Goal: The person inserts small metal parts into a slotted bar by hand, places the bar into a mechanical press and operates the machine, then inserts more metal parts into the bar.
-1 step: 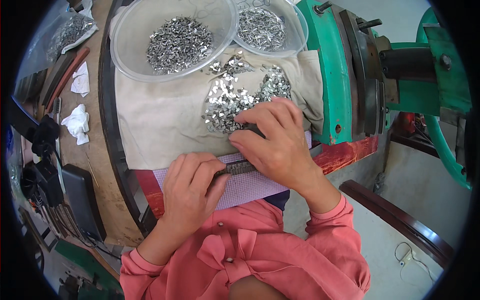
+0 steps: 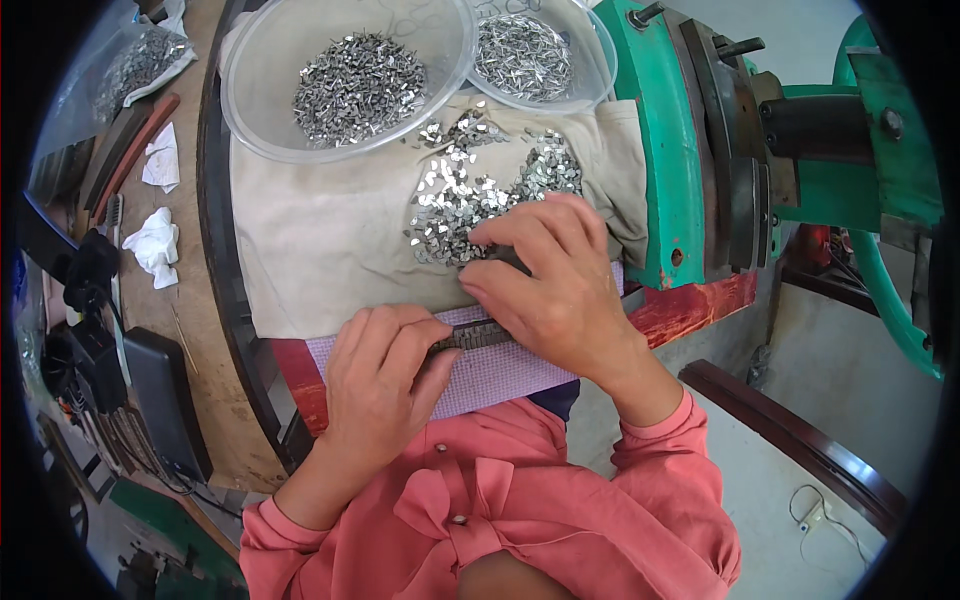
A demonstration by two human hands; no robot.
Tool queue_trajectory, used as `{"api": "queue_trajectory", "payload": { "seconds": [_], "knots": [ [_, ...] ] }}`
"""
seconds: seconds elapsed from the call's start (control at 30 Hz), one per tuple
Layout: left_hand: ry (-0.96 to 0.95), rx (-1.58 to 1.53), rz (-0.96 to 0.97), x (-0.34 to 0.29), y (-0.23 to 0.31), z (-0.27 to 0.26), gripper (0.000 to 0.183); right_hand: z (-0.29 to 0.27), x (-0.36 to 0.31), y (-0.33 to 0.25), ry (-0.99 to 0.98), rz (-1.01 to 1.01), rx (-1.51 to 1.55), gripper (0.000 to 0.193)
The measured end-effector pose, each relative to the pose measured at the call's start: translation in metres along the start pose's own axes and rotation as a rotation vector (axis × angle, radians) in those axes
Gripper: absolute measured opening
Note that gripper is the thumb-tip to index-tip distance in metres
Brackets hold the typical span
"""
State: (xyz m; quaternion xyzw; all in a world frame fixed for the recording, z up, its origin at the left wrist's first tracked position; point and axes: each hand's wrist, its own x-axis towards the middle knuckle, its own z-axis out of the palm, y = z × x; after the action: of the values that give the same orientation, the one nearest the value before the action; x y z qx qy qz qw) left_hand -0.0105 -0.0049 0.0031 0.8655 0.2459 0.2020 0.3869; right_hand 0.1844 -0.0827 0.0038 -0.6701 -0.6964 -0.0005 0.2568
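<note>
A dark, narrow metal bar with a row of slots [image 2: 478, 336] lies on a lilac checked cloth [image 2: 500, 375] close to my body. The fingers and thumb of my left hand [image 2: 385, 375] close around its left end. My right hand [image 2: 555, 285] arches over the bar's right end, hiding it. Its curled thumb and fingertips meet the near edge of a pile of small, flat, shiny metal pieces [image 2: 450, 215] on a beige cloth [image 2: 320, 240]. Something dark shows between that thumb and forefinger, too covered to name.
Two clear plastic bowls stand at the back: a large one [image 2: 235, 110] with small metal bits, a smaller one [image 2: 608, 70] with thin pins. A green machine [image 2: 650, 180] borders the right side. Leftward, a wooden bench [image 2: 215, 350] carries crumpled tissues [image 2: 153, 248] and a black case [image 2: 165, 400].
</note>
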Motion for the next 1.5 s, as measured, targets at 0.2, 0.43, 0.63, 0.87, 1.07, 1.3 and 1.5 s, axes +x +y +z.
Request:
{"api": "queue_trajectory", "payload": {
  "seconds": [0.2, 0.43, 0.63, 0.87, 1.07, 1.3, 1.5],
  "knots": [
    [0.007, 0.045, 0.075, -0.005, -0.003, -0.001, 0.028, -0.001, -0.002, -0.001, 0.03, -0.015, -0.025, 0.009],
    [0.01, 0.04, 0.064, -0.005, -0.002, 0.001, 0.025, -0.001, -0.003, -0.002, 0.006, 0.028, -0.048, 0.017],
    [0.048, 0.022, 0.048, -0.002, -0.003, 0.0, 0.026, -0.002, -0.009, -0.004, 0.069, 0.072, 0.01, 0.019],
    [0.022, 0.038, 0.05, 0.005, 0.003, 0.01, 0.024, -0.001, -0.02, -0.007, 0.105, 0.093, 0.036, 0.02],
    [0.032, 0.059, 0.067, 0.003, 0.001, 0.011, 0.021, -0.006, -0.02, -0.002, 0.046, 0.16, 0.092, 0.02],
    [0.003, 0.023, 0.042, 0.001, 0.001, 0.008, 0.035, -0.013, -0.024, 0.003, 0.053, 0.182, 0.142, 0.019],
    [-0.002, 0.038, 0.057, 0.002, 0.0, 0.008, 0.04, -0.003, -0.021, -0.007, 0.074, 0.166, 0.084, 0.02]
  ]
}}
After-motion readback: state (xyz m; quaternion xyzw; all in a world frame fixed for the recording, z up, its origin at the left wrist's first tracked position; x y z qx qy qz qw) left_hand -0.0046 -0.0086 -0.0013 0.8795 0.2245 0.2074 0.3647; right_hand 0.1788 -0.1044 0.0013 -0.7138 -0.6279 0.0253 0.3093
